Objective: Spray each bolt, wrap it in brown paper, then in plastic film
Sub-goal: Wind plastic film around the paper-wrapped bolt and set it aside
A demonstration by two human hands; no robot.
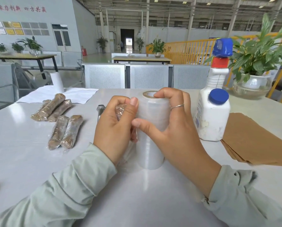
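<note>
My left hand (114,126) grips a bolt wrapped in brown paper and film (119,111), held against the upright roll of plastic film (151,145) at the table's middle. My right hand (173,125) holds the roll, a fingertip hooked into its cardboard core and the thumb across its front. A bare steel bolt (100,110) lies just behind my left hand, mostly hidden. Several wrapped bolts (61,118) lie in two groups to the left. A white spray bottle (218,69) with a blue and red head stands at the right, and a stack of brown paper sheets (254,138) lies beyond it.
A white bottle with a blue cap (214,117) stands in front of the spray bottle. A potted plant in a glass bowl (253,84) sits at the back right. A white paper roll (57,81) with an unrolled sheet lies at the back left of the white table (22,153).
</note>
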